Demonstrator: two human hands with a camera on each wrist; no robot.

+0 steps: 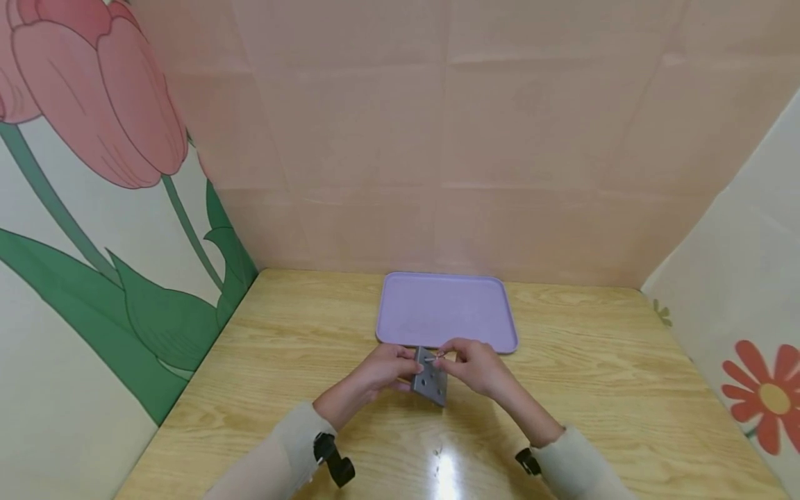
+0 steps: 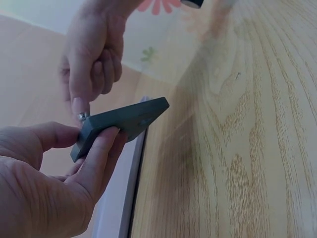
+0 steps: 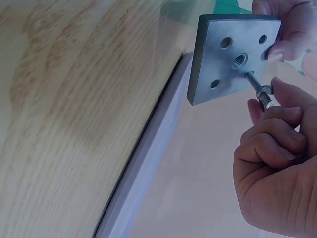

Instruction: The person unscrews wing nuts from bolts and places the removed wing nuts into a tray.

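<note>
My left hand [image 1: 384, 368] grips a grey square plate [image 3: 223, 62] by its edge, fingers on one face and thumb at the rim. The plate is held tilted above the table and has several round holes, the middle one threaded. A thin silvery bolt [image 3: 253, 79] stands out from a hole near one corner. On its threaded outer end sits a small nut [image 3: 264, 91]. My right hand [image 1: 478, 368] pinches the nut between thumb and forefinger, its other fingers curled in. In the left wrist view the nut is partly hidden by the right fingertips.
A shallow purple tray [image 1: 444, 309] lies on the wood-grain table [image 1: 300, 326], just beyond the hands. A pink-brown sheet [image 1: 437, 139] stands behind the table, with flower-printed panels at left and right. Dark straps [image 1: 334, 458] circle the sleeves.
</note>
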